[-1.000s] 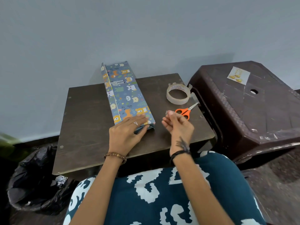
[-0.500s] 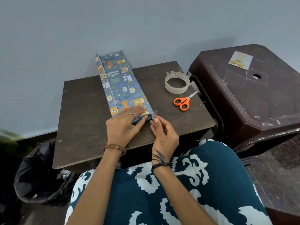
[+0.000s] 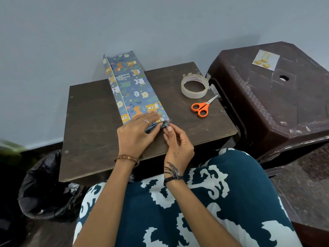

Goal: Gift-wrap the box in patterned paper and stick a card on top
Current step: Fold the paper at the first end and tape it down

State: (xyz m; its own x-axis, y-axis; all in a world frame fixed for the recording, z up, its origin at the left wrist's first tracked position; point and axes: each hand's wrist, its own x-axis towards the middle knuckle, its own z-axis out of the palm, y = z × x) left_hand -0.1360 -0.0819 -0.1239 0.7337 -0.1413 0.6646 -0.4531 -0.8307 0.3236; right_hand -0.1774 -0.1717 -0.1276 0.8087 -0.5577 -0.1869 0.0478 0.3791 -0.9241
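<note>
left hand [image 3: 136,133] presses flat on wrapped box [image 3: 137,91]; right hand [image 3: 178,142] grip pinches tape piece [image 3: 167,122]

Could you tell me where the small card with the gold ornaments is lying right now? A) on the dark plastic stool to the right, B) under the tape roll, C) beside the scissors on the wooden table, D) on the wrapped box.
A: the card lies flat on top of the dark plastic stool, apart from everything on the wooden table.
</note>
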